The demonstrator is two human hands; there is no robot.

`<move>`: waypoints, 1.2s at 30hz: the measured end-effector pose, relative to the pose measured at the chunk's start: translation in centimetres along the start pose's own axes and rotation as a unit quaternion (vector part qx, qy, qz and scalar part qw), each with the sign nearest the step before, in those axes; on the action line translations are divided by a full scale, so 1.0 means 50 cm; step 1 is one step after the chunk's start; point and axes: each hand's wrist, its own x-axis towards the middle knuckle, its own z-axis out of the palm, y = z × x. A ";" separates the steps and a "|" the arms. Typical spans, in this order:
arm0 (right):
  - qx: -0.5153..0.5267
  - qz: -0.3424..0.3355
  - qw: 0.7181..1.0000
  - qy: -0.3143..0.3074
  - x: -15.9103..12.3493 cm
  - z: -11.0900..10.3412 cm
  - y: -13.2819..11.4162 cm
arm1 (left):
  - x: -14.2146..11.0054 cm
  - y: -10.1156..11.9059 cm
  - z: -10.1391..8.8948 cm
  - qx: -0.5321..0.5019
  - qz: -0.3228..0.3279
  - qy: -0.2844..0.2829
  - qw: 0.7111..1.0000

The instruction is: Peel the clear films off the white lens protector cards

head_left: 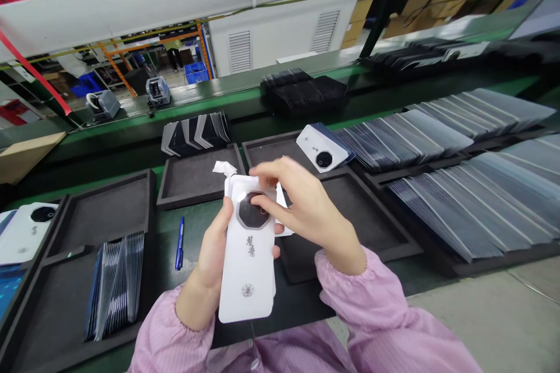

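A white phone back panel (248, 268) with a dark octagonal camera area, dark lettering and a round emblem is held upright in front of me. Another white edge shows behind it, so at least two panels seem stacked. My left hand (214, 250) grips the stack, thumb along the left edge and fingertips showing at the right. My right hand (301, 204) closes on the upper end, its thumb over the camera area and its fingers by the top edge. Crumpled white paper (224, 168) sticks out just behind the top left corner.
A blue pen (179, 243) lies left of my hands. Dark foam trays (196, 179) surround them. Rows of film-covered panels (455, 210) fill the right side; a stack (117, 285) stands in the left tray. Another white panel (321, 148) leans at the back. Tape dispensers (157, 91) sit on the far ledge.
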 end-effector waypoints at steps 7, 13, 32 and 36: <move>0.037 0.172 0.958 0.227 0.001 0.019 0.019 | -0.007 0.017 0.011 0.024 0.058 0.007 0.998; 0.240 0.253 0.935 0.065 0.017 0.042 0.026 | 0.005 0.025 -0.008 0.147 0.193 0.108 0.964; 0.093 0.482 0.867 -0.084 -0.023 0.053 0.279 | -0.006 0.091 -0.011 0.081 0.221 0.113 0.965; -0.007 0.468 0.884 -0.022 -0.019 0.070 0.271 | -0.003 0.082 0.000 0.052 0.191 0.100 0.975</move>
